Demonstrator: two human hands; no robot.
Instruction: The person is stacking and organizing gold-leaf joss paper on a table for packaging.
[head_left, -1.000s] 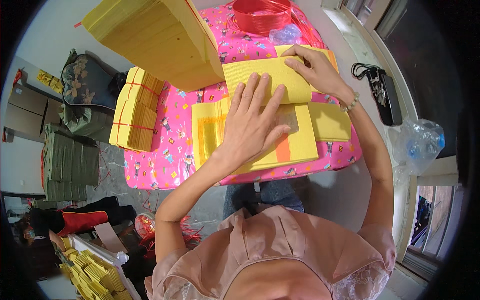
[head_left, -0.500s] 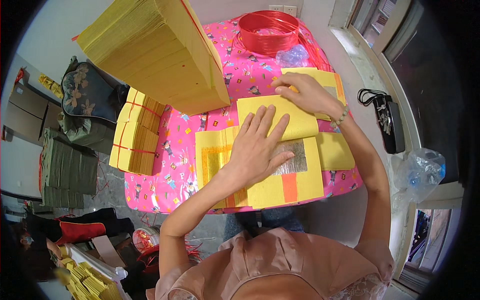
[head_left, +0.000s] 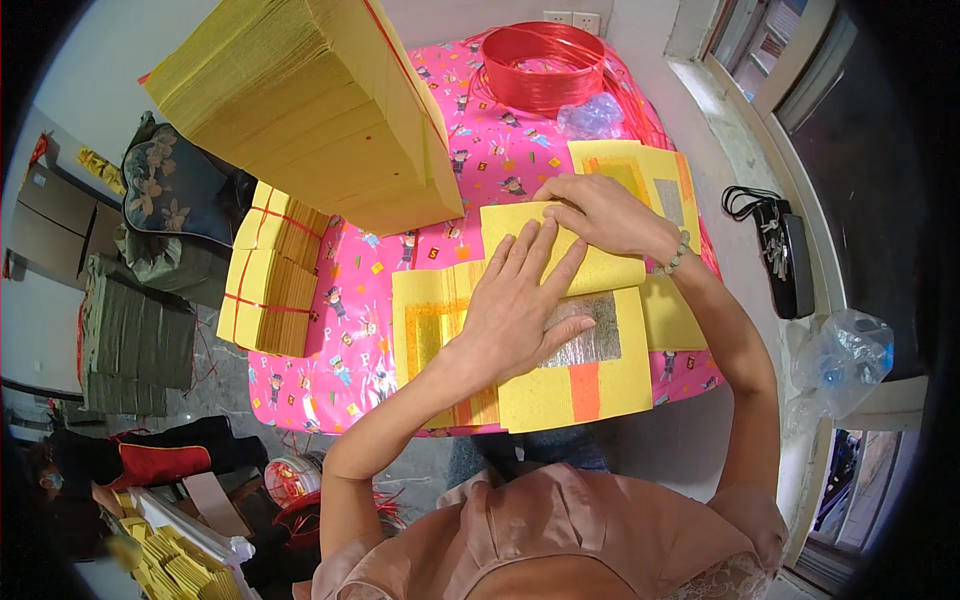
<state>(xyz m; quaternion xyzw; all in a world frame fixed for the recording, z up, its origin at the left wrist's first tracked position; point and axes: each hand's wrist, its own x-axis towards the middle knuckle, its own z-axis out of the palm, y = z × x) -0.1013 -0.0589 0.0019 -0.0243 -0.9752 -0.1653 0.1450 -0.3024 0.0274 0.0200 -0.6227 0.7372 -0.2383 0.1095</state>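
Note:
My left hand (head_left: 515,300) lies flat with fingers spread across yellow joss paper sheets. Its fingertips press on a folded-over yellow paper sheet (head_left: 610,275), and its thumb rests on a silver foil square (head_left: 590,330) above an orange stripe. My right hand (head_left: 605,218), with a beaded bracelet at the wrist, curls its fingers over the far part of the folded sheet; its fingertips are partly hidden. To the left, beneath my left wrist, lies a stack of yellow paper (head_left: 410,300) with gold foil. More foil-marked paper (head_left: 665,180) sits beyond my right hand.
A tall block of yellow paper (head_left: 400,150) stands at the back left of the pink patterned table (head_left: 350,385). Red-tied paper bundles (head_left: 265,290) are beside it. A coil of red strapping (head_left: 545,75) and crumpled clear plastic (head_left: 590,118) lie at the back. A black pouch (head_left: 785,255) rests on the windowsill.
My right hand has shifted slightly left and nearer, its thumb and fingers drawing closer together over the folded sheet. My left hand stays flat on the paper. The whole view has shifted slightly.

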